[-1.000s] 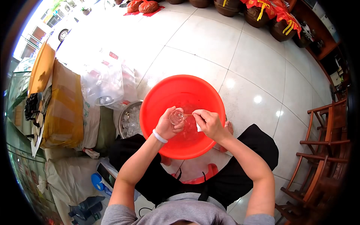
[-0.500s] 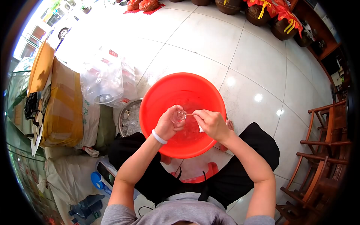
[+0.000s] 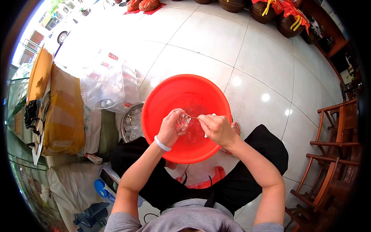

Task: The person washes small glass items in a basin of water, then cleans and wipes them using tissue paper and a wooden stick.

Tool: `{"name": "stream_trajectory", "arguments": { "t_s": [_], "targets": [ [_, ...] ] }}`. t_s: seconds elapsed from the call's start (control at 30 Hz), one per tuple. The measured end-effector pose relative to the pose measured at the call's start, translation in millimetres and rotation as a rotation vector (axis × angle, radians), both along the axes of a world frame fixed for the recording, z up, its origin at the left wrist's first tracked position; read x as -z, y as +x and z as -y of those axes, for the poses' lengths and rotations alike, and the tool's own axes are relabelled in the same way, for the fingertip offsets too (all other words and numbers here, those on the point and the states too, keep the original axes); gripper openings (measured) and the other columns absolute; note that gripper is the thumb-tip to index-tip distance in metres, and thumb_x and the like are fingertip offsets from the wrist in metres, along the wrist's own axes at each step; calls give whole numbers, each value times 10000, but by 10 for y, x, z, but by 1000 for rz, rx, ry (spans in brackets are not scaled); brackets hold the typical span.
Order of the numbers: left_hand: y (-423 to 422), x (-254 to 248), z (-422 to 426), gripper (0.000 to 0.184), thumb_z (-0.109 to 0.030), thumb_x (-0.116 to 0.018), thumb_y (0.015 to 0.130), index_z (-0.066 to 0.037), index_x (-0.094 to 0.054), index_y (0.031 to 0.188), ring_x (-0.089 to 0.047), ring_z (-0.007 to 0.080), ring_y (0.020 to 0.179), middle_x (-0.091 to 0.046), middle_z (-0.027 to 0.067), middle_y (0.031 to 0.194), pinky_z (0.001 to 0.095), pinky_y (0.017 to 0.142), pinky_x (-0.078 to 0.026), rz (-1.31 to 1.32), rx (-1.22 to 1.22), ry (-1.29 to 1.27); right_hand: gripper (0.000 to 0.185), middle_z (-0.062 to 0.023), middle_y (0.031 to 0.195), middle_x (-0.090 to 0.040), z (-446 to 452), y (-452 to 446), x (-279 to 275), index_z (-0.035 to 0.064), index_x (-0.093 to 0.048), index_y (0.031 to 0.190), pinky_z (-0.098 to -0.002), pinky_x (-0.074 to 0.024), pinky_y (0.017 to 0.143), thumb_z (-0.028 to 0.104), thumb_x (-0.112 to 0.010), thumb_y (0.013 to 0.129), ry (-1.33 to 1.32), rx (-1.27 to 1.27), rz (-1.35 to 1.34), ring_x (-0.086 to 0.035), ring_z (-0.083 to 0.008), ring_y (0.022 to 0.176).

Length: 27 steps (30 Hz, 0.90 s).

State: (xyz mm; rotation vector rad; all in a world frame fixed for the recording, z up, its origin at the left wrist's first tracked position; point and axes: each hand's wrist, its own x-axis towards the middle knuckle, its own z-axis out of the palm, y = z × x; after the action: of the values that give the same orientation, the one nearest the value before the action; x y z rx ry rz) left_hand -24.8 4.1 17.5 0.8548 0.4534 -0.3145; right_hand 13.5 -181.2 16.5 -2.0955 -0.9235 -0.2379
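Observation:
Over a large red plastic basin (image 3: pixel 162 96), my left hand (image 3: pixel 169 127) is closed around a small clear glass bottle (image 3: pixel 184 119) with its mouth turned to the right. My right hand (image 3: pixel 217 129) pinches a thin light-brown stick (image 3: pixel 194 118), whose left end meets the mouth of the bottle; I cannot tell how far in it reaches. A bit of white material shows beneath the right fingers. The basin seems to hold some water.
Left of the basin, a metal bowl (image 3: pixel 125 129) holds several clear glass pieces, beside clear plastic bags (image 3: pixel 104 85) and a taped carton (image 3: pixel 63 112). Wooden chairs (image 3: pixel 328 166) stand at right. Dark jars (image 3: pixel 232 4) line the back. A phone (image 3: pixel 109 179) lies at lower left.
The whole view has shifted slightly. Both hands keep their grips over the basin, and the bottle has turned a little in the left hand.

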Motion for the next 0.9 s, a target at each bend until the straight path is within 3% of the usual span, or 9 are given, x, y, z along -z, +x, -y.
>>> {"name": "stream_trajectory", "arguments": {
  "t_s": [0.13,0.23,0.4,0.5,0.67,0.77,0.9],
  "targets": [
    [-7,23,-3,130,-232,-461,920,-117,-513,950,-507,140,568,-542,32,792,214,429,-301,19,-4,3,46,-86,563,-538,-10,-20,1,49,-541,747,-366,-444,457,77,-541,782,21,-15,-51,-567,-263,512],
    [2,73,8,176,-301,-465,914,-137,-522,945,-509,111,563,-566,7,778,205,423,-310,58,24,60,88,-99,569,-535,3,-6,-54,62,-495,696,-364,-452,460,76,-514,780,11,-115,-176,-574,-264,533],
    [14,14,63,123,-228,-449,911,-128,-517,935,-507,100,542,-562,15,770,192,414,-323,69,3,124,69,-92,591,-546,44,18,-109,63,-498,733,-367,-458,471,86,-506,797,-15,-62,-111,-582,-272,556],
    [36,0,78,110,-203,-457,905,-112,-513,932,-498,95,535,-556,22,765,188,404,-309,73,-36,157,79,-92,599,-574,46,34,-90,56,-543,753,-345,-465,476,96,-507,811,-72,-49,-102,-591,-257,534],
    [-8,46,67,107,-165,-464,894,-78,-510,938,-487,86,541,-556,35,767,189,408,-314,148,16,196,132,-98,638,-617,43,45,-150,49,-637,833,-306,-478,496,133,-536,819,23,-118,-424,-609,-211,512],
    [-2,38,63,109,-157,-470,891,-71,-512,942,-485,82,547,-552,33,753,187,409,-317,157,6,235,124,-101,671,-633,10,38,-26,17,-644,856,-271,-478,510,108,-571,815,35,-34,-229,-616,-183,539],
    [-11,102,32,103,-138,-473,887,-60,-516,940,-487,81,553,-554,35,744,187,408,-319,146,1,298,122,-113,692,-638,43,62,-36,17,-646,866,-275,-485,535,104,-583,807,-147,-135,-379,-627,-196,599]
  ]
}}
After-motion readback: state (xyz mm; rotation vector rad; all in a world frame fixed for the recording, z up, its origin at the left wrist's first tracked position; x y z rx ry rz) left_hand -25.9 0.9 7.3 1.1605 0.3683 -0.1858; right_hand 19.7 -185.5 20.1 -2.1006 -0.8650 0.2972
